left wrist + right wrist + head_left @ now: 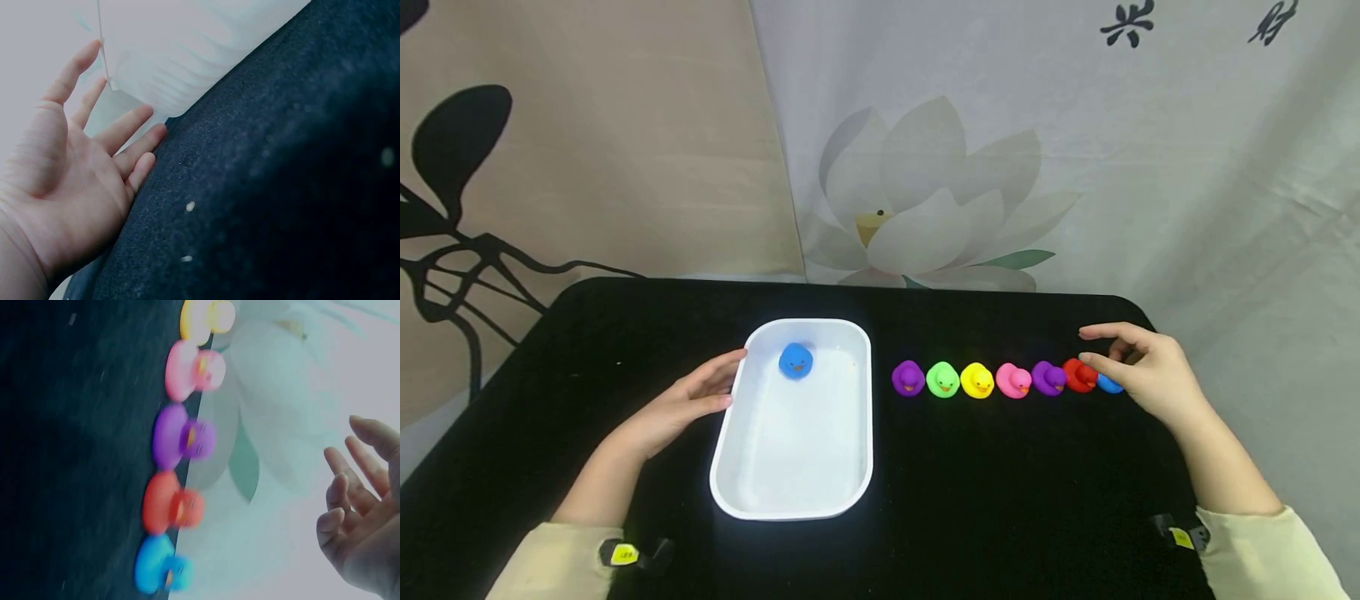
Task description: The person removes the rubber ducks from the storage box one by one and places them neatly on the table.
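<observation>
My left hand (696, 393) rests its fingertips against the left side of a white tray (790, 498), fingers straight and spread. Inside the tray, near its far end, sits a blue rubber duck (795, 361). Over the right end of a row of ducks hovers my right hand (1150, 367), holding nothing, thumb and index finger apart. Under it a second blue duck (155, 565) is partly hidden in the head view. Beside that one stand a red duck (1080, 376) and a purple duck (1048, 378).
Leftward the row continues with a pink duck (1013, 381), a yellow duck (977, 381), a green duck (943, 380) and another purple duck (908, 378). All stand on a black-covered table (985, 500). Behind it hangs a curtain (1187, 167) with a lotus print.
</observation>
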Available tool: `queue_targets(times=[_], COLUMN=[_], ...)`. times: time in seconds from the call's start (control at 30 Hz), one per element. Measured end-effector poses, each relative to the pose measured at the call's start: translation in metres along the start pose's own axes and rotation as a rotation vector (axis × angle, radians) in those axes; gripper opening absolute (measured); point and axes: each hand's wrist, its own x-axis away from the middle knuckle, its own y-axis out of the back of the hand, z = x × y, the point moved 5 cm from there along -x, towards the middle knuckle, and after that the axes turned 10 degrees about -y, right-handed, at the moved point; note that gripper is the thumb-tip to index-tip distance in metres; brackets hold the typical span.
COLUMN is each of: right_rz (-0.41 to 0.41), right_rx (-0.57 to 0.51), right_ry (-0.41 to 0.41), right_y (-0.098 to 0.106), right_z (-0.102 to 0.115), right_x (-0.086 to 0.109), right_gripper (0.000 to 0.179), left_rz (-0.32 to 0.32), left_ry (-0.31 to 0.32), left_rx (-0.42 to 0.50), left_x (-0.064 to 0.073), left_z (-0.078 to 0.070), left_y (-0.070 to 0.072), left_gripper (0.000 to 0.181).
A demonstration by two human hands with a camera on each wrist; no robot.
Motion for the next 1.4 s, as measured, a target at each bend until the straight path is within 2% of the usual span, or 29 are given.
queue_targets(times=[0.2,0.33,0.57,0.93,1.2,1.4], right_rz=[-0.029,-0.019,0.047,0.2,0.237,0.262], right_rx=[-0.004,-0.026,-0.151,-0.27,-0.32,-0.345], right_ry=[0.071,0.12,0.189,0.2,0.263,0.272], right_y=[-0.014,-0.027,-0.053,-0.094,-0.119,-0.137], right_z=[0.028,0.044,0.07,0.109,0.133,0.15], right_x=[0.007,0.011,0.019,0.028,0.029,0.026], right_gripper=[0.027,0.027,0.027,0.029,0.027,0.029], left_rz=[-0.004,-0.009,-0.006,-0.005,-0.008,-0.005], left_ry=[0.009,0.016,0.01,0.007,0.014,0.006], left_rx=[-0.008,-0.01,-0.007,-0.005,-0.014,-0.011], left_x=[0.0,0.0,0.0,0.0,0.0,0.0], left_z=[0.0,0.0,-0.001,-0.001,0.0,0.0], left_y=[0.001,0.001,0.0,0.0,0.0,0.0], left_gripper=[0.059,0.059,0.059,0.059,0.059,0.058])
